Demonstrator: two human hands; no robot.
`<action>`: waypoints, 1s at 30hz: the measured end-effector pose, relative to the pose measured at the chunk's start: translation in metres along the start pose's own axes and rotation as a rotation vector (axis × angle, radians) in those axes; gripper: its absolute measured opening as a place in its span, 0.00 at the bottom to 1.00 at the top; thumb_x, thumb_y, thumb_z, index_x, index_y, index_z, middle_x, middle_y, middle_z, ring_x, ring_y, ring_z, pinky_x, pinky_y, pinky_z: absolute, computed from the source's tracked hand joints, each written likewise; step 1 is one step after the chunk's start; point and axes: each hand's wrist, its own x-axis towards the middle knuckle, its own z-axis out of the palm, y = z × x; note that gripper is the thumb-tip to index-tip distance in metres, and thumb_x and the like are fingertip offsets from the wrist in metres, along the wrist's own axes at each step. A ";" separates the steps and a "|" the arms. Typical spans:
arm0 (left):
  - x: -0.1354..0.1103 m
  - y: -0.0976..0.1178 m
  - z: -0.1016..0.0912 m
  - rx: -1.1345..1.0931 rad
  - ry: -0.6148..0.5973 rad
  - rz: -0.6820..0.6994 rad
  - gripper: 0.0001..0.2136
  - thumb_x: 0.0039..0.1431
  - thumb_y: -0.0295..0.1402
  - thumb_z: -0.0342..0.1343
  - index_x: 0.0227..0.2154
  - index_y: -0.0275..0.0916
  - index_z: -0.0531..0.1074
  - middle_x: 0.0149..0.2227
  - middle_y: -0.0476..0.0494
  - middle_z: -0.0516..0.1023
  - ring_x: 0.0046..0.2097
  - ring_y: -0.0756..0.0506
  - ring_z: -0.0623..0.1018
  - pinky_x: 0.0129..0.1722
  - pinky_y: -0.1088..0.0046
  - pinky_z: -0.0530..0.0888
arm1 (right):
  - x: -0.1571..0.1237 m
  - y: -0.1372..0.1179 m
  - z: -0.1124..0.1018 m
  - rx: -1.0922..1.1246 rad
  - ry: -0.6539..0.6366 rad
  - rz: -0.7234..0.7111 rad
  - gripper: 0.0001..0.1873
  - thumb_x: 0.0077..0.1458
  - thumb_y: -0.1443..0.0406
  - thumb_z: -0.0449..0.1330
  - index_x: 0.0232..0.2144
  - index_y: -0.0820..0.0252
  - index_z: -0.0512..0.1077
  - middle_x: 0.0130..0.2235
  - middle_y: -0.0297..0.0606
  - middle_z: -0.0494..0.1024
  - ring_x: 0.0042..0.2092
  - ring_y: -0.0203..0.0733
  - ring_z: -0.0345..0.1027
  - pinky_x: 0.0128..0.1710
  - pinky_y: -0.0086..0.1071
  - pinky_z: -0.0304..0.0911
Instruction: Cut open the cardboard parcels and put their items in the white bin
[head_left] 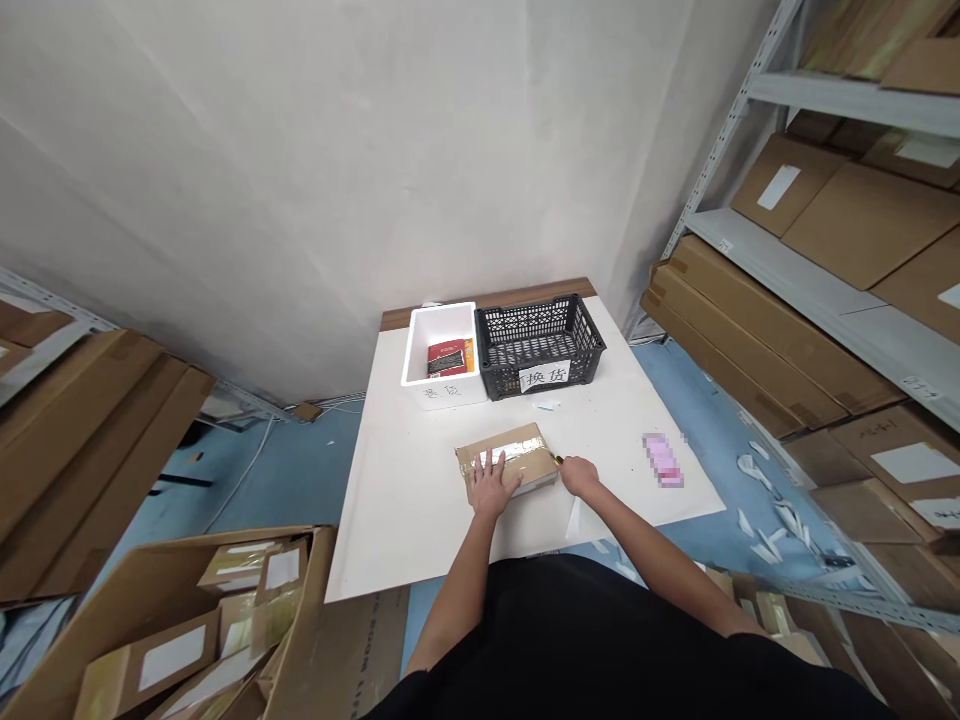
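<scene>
In the view from my head, the brown cardboard box (534,462) lies flat on the white table (405,470), near the middle and a bit toward my side. Shiny tape (529,447) runs along its top. My left hand (491,485) is on the near left part of the box, with the fingers spread out and pressing down, not wrapped around anything. My right hand (580,475) is at the right end of the box, and its fingers are curled tight around a thin yellow and black tool (558,460). The tip of the tool is right at the box edge, but it is too small for me to tell if it goes in. On the far side of the table, a white foam box (451,393) sits on the left, with a red and yellow pack (446,358) inside. Just beside it on the right is a black crate (491,378) with a white paper sign (545,376) on its front. A little scrap (546,406) lies in front of the crate. Far over to my right on the table is a blurry pink thing (663,460). A big carton (319,560) full of small boxes stands near me on the left, and a tall gray shelf (855,103) holds more boxes on the right
</scene>
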 end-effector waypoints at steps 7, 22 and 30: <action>-0.003 0.005 -0.006 0.021 -0.017 -0.122 0.39 0.66 0.63 0.37 0.75 0.53 0.48 0.78 0.48 0.43 0.77 0.30 0.40 0.72 0.41 0.45 | -0.029 0.083 0.082 0.584 0.017 0.308 0.21 0.72 0.51 0.45 0.48 0.59 0.70 0.39 0.44 0.83 0.32 0.44 0.81 0.30 0.29 0.68; 0.035 -0.027 -0.039 0.101 0.037 -0.019 0.38 0.66 0.56 0.50 0.74 0.49 0.50 0.71 0.38 0.63 0.70 0.32 0.59 0.68 0.52 0.55 | 0.045 0.043 0.067 0.793 0.220 0.168 0.41 0.62 0.52 0.58 0.72 0.59 0.54 0.63 0.53 0.71 0.65 0.54 0.67 0.64 0.45 0.60; 0.026 -0.002 -0.042 0.120 -0.011 -0.163 0.35 0.70 0.57 0.41 0.70 0.40 0.59 0.60 0.28 0.75 0.57 0.32 0.75 0.56 0.56 0.69 | 0.047 -0.058 0.079 0.745 0.158 0.016 0.51 0.58 0.52 0.62 0.75 0.57 0.44 0.68 0.51 0.61 0.67 0.54 0.62 0.63 0.41 0.62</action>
